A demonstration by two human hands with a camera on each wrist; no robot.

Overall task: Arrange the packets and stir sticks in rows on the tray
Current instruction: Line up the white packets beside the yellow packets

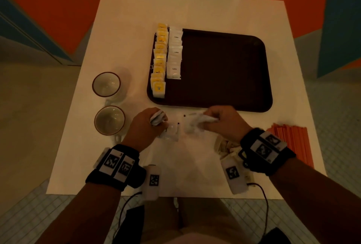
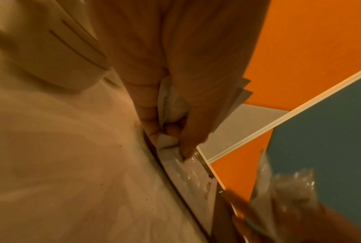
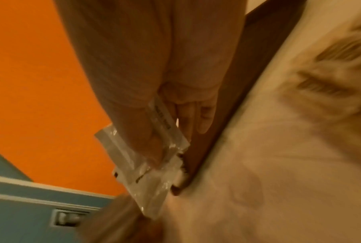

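A dark brown tray (image 1: 224,71) lies on the white table. Along its left edge runs a row of yellow packets (image 1: 159,61), and beside it a row of white coffee packets (image 1: 174,53). In front of the tray my left hand (image 1: 151,124) grips a bunch of white packets (image 1: 157,118), its thumb (image 2: 191,136) touching a clear packet (image 1: 172,132) that lies on the table. My right hand (image 1: 218,120) pinches clear packets (image 3: 154,166) just above the table. Orange stir sticks (image 1: 293,142) lie at the right, near my right wrist.
Two empty cups (image 1: 106,84) (image 1: 109,120) stand at the left of the table. Some beige packets (image 1: 226,148) lie under my right wrist. Orange and blue panels surround the table (image 1: 121,32).
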